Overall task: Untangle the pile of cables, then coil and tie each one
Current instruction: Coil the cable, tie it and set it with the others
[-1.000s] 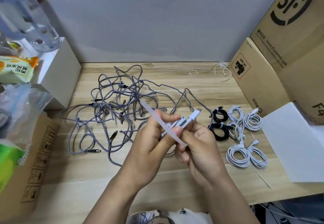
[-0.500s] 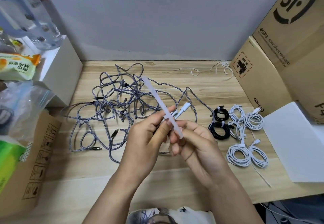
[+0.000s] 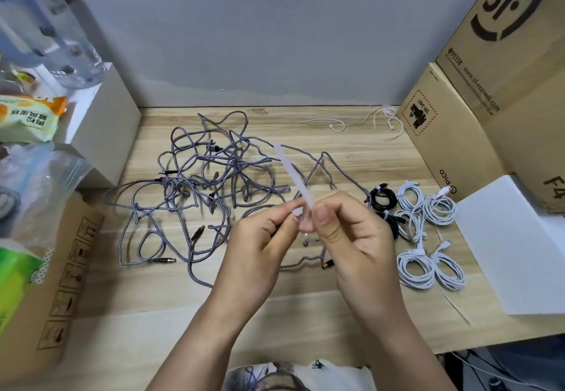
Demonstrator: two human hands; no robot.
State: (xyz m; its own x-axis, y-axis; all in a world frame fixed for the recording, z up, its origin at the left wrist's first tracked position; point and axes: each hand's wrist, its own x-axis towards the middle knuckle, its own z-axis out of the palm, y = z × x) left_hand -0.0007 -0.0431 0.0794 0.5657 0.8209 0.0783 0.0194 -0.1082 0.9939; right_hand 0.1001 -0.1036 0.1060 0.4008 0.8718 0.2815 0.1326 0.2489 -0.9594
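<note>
Since the earlier frame, the tie [image 3: 293,173] was swung upright and the white plug hidden. It was pinched by both the left hand [image 3: 263,247] and right hand [image 3: 351,237] above the tangle [image 3: 208,182]. Light, springy, probably slippery; best gripped near its base.

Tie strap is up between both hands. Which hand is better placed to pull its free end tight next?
Probably the right hand: its fingertips pinch the white tie strap near its base, the free end rising above. The left hand grips the bundle low, suited to steadying.
</note>
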